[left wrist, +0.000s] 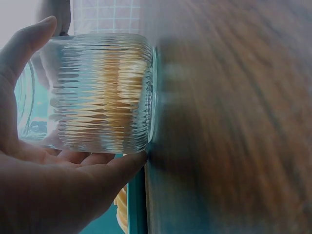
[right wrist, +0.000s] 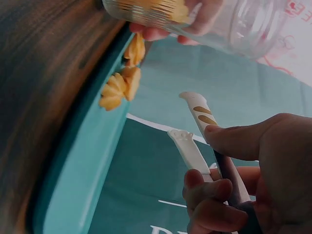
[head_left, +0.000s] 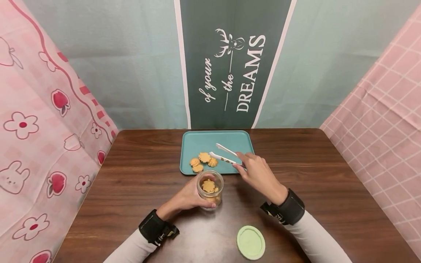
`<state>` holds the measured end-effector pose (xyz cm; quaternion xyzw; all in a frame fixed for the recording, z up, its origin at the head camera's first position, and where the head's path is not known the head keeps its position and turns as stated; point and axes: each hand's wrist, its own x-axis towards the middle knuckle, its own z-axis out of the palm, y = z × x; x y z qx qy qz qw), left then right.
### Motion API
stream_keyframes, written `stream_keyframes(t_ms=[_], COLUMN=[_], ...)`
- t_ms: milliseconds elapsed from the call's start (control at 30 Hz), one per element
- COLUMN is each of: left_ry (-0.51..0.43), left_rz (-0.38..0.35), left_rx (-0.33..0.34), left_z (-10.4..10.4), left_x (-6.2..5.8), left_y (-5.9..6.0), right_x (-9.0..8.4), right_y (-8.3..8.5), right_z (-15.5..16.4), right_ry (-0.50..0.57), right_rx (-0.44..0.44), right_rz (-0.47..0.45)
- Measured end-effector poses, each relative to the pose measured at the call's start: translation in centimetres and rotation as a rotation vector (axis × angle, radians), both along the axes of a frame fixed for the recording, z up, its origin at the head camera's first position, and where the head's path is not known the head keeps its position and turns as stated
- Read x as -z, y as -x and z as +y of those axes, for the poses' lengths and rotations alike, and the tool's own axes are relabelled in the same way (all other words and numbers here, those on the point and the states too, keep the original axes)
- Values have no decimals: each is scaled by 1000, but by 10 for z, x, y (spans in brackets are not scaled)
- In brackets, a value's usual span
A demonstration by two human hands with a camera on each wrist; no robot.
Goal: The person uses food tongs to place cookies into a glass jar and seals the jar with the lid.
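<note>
My left hand (head_left: 188,196) grips a ribbed clear glass jar (left wrist: 105,92), its thumb on one side and its fingers on the other. The jar stands upright on the table, its mouth uncovered, with several golden cookies (head_left: 208,186) inside. Over the tray (head_left: 204,140), my right hand (head_left: 261,177) holds white-tipped tongs (right wrist: 197,117) between thumb and fingers. The tong tips are spread apart with nothing between them. Several more cookies (head_left: 204,157) lie at the tray's near left corner, just left of the tips.
A round light-green lid (head_left: 251,242) lies on the dark wooden table (head_left: 148,157) near the front, right of the jar. Behind the table hangs a green curtain with lettering (head_left: 230,65); pink patterned cloths (head_left: 36,146) hang at both sides.
</note>
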<state>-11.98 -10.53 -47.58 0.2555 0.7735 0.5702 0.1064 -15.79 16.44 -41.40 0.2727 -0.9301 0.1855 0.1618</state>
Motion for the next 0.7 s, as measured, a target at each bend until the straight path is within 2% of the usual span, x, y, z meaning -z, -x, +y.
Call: stream_keyframes(t_ms=[700], left_ry=[11], left_rz=[24], left_rx=[-2], left_z=[1], left_x=[1], left_y=[1], right_x=[22], right_y=[17], right_z=[-23], right_ry=[-38], right_rx=[-12], right_rz=[-56])
